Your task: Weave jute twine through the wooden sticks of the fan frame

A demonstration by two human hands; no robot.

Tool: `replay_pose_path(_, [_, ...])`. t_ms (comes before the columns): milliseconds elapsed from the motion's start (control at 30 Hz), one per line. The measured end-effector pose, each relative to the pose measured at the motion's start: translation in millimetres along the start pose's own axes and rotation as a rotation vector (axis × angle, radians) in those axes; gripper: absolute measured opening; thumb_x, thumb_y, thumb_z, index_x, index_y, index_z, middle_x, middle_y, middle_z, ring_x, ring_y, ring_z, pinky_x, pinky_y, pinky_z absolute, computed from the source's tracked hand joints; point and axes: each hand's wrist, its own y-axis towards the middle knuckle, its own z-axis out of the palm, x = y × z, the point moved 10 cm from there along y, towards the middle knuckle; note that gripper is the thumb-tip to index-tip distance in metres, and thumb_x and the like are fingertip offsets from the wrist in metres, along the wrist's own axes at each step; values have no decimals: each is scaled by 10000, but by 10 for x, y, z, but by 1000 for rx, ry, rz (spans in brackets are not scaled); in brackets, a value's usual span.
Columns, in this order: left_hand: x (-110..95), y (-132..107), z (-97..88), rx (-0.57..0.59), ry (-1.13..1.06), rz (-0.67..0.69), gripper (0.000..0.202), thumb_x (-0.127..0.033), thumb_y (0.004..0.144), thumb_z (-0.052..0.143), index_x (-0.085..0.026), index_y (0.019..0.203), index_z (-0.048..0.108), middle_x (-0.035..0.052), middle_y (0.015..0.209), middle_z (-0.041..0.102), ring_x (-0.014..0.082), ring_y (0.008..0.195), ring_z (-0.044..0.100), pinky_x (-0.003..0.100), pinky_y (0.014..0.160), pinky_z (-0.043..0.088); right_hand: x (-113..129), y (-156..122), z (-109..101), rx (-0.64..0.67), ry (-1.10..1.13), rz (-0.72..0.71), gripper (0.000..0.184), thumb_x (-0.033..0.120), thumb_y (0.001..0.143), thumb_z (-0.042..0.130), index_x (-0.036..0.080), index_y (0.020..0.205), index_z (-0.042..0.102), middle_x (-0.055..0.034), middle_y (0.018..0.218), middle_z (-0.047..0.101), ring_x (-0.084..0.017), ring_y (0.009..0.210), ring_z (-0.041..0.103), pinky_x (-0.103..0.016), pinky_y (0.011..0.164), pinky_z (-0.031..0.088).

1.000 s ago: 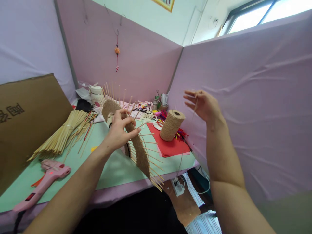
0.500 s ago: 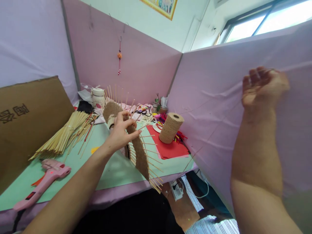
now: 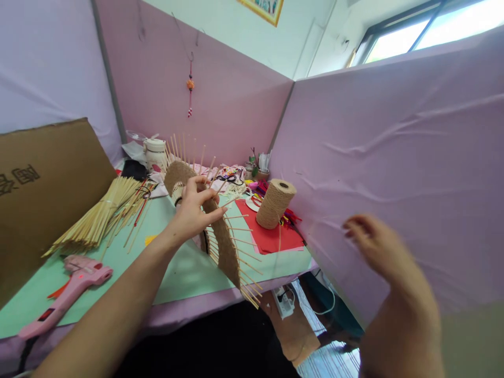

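Note:
A curved piece of woven brown twine (image 3: pixel 227 251) stands over the table edge, with thin wooden sticks poking out along its outer side. My left hand (image 3: pixel 196 202) is closed around its upper middle, the thumb reaching across the band. Off to the right, in the air and away from the piece, my right hand (image 3: pixel 374 241) is blurred, its fingers curled together on what looks like a thin strand of twine. Between the hands, a cone of twine (image 3: pixel 276 205) stands upright, a loose strand (image 3: pixel 280 236) drooping from it.
A bundle of thin sticks (image 3: pixel 94 218) lies at left before a cardboard sheet (image 3: pixel 51 194). A pink glue gun (image 3: pixel 71 299) rests nearest the front left edge. Red sheets (image 3: pixel 271 239) lie under the twine cone. A power strip (image 3: pixel 284 303) sits below the table.
My right hand has dropped from high on the right to a lower spot, closer to the table. My left hand keeps its hold on the woven piece. The view has shifted slightly.

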Motion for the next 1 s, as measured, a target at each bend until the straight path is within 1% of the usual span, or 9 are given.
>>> replay_pose_path(100, [9,-2,-3,4,-8,-10,212,-394,762,676,-192,798,620,67,1252,368,281,1282,381,481,1157,281,85,60,884,350,28,-20,227,375,857,560,203,935,686,-138,1021,727,-298,927,678,-425,864,508])
replay_pose_path(200, [12,-3,-5,1,-11,-12,211,-392,763,675,-192,799,619,67,1249,368,279,1280,382,479,1157,282,210,354,1330,215,205,21,285,366,865,513,171,1012,660,-148,1139,697,-272,1048,645,-403,943,466])
replay_pose_path(267, [10,-4,-10,-5,-11,-9,212,-391,763,677,-190,797,618,68,1244,368,281,1283,379,483,1157,280,280,478,1618,158,399,94,276,380,850,532,171,990,645,-141,1089,707,-242,998,655,-359,877,494])
replay_pose_path(400, [10,-10,-24,-4,-21,-8,216,-394,765,677,-188,791,615,70,1233,370,277,1283,381,481,1156,282,628,498,2121,366,696,114,239,398,828,531,177,841,621,-59,739,684,-166,621,614,-263,576,471])
replay_pose_path(500, [5,-13,-31,2,-24,-11,226,-401,767,679,-186,798,616,73,1243,362,276,1282,382,481,1156,283,907,702,1827,230,584,20,272,395,857,486,180,738,601,-22,607,603,-143,540,535,-242,520,394])
replay_pose_path(600, [3,-15,-32,4,-8,-14,224,-401,770,676,-188,804,616,72,1254,361,273,1283,376,478,1161,278,1372,1108,1353,57,132,-175,251,311,880,482,172,743,641,-98,776,684,-199,743,621,-280,661,431])
replay_pose_path(700, [8,-18,-33,9,3,-17,221,-398,772,676,-189,809,617,72,1260,360,268,1281,376,472,1164,279,1521,1635,1107,65,-165,-76,160,221,852,550,153,825,692,-177,930,704,-256,903,659,-320,764,450])
replay_pose_path(867, [26,-26,-60,2,8,-27,220,-400,769,676,-192,803,612,68,1273,366,271,1274,381,476,1166,276,1022,2138,428,-108,-139,189,274,161,869,493,86,1037,696,-239,1085,672,-287,1002,643,-369,796,468])
replay_pose_path(1000, [7,-15,-36,9,-5,-18,214,-396,769,672,-192,801,612,69,1256,368,272,1278,382,474,1161,281,538,1813,-467,-419,119,190,253,148,847,493,67,939,714,-150,825,678,-180,716,598,-308,644,419])
